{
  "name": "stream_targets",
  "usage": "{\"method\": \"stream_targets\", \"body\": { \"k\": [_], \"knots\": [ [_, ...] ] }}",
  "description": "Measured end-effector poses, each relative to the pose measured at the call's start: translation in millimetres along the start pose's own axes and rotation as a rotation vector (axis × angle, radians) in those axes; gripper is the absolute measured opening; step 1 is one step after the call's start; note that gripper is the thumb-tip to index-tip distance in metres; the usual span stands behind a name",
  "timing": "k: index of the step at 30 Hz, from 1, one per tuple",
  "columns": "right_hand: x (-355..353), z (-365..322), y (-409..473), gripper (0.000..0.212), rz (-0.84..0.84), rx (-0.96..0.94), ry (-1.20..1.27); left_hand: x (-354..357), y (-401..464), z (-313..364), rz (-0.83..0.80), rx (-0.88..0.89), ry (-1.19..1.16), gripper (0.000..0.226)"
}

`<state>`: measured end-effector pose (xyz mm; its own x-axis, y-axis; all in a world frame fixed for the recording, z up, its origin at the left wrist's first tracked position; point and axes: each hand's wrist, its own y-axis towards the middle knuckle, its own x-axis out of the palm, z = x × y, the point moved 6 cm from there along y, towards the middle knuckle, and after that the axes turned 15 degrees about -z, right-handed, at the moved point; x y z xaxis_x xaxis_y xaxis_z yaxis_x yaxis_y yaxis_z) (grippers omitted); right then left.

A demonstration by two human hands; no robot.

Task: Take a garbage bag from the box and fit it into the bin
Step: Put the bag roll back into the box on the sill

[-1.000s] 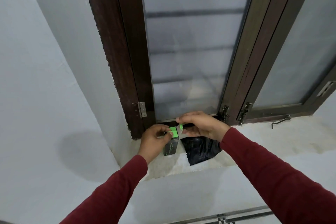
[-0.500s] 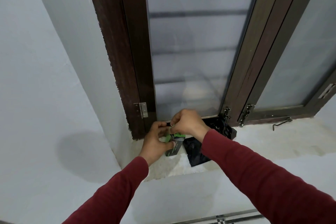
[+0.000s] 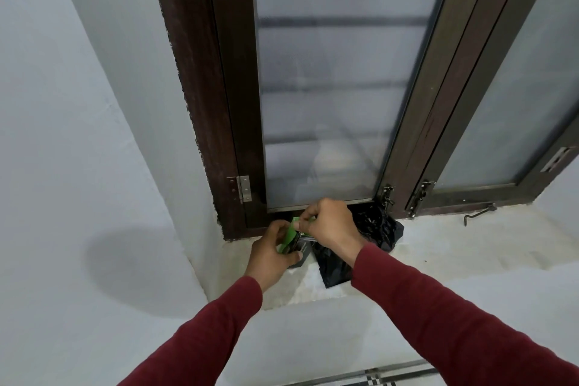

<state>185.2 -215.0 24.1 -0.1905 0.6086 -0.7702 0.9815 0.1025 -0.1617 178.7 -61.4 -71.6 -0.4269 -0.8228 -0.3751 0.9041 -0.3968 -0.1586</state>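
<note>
A small black and green garbage bag box [image 3: 297,249] stands on the window sill [image 3: 438,247] at its left end. My left hand [image 3: 272,255] grips the box from the left side. My right hand [image 3: 329,224] pinches the box's green top flap from above. A crumpled black garbage bag [image 3: 376,229] lies on the sill under and behind my right wrist, one corner reaching the sill's front edge. No bin is in view.
A dark wooden window frame [image 3: 232,103] with frosted panes rises right behind the box. Latches [image 3: 387,197] and a metal hook [image 3: 479,213] sit along the frame's base. White walls close in on the left and below the sill.
My right hand moved from the bag side onto the top of the box and now pinches the green flap. The black bag has spread out behind my right wrist.
</note>
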Motion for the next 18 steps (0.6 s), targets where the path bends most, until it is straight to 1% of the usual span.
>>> {"method": "stream_targets", "body": {
  "k": [1, 4, 6, 7, 9, 10, 11, 13, 14, 16, 18],
  "knots": [
    [2, 0, -1, 0.009, -0.008, -0.022, 0.009, 2, 0, -3, -0.015, -0.015, 0.010, 0.063],
    [6, 0, -7, 0.013, -0.028, -0.074, 0.034, 5, 0, -7, -0.048, -0.020, -0.007, 0.073],
    [4, 8, -9, 0.012, 0.002, -0.039, 0.064, 2, -1, -8, -0.058, -0.013, 0.009, 0.074],
    [5, 17, -11, 0.013, -0.004, -0.005, 0.131, -2, -3, -9, -0.058, -0.008, 0.046, 0.073],
    [16, 30, -14, 0.022, -0.047, 0.060, 0.309, -11, -7, -7, -0.054, 0.003, 0.179, 0.071],
    [24, 35, -17, 0.027, -0.050, 0.087, 0.365, -16, -9, -6, -0.054, -0.002, 0.280, 0.071],
    [34, 40, -18, 0.028, -0.034, 0.112, 0.390, -21, -10, -4, -0.045, -0.019, 0.405, 0.071],
    [52, 46, -17, 0.017, 0.011, 0.163, 0.497, -33, -11, 1, 0.011, -0.078, 0.674, 0.067],
    [62, 47, -16, 0.012, 0.007, 0.208, 0.615, -37, -10, 3, 0.030, -0.113, 0.771, 0.062],
    [84, 44, -10, 0.020, -0.051, 0.294, 0.852, -42, -9, 2, 0.016, -0.193, 0.885, 0.057],
    [100, 44, -1, 0.023, -0.100, 0.318, 0.972, -42, -7, -1, -0.005, -0.219, 0.954, 0.058]
  ]
}}
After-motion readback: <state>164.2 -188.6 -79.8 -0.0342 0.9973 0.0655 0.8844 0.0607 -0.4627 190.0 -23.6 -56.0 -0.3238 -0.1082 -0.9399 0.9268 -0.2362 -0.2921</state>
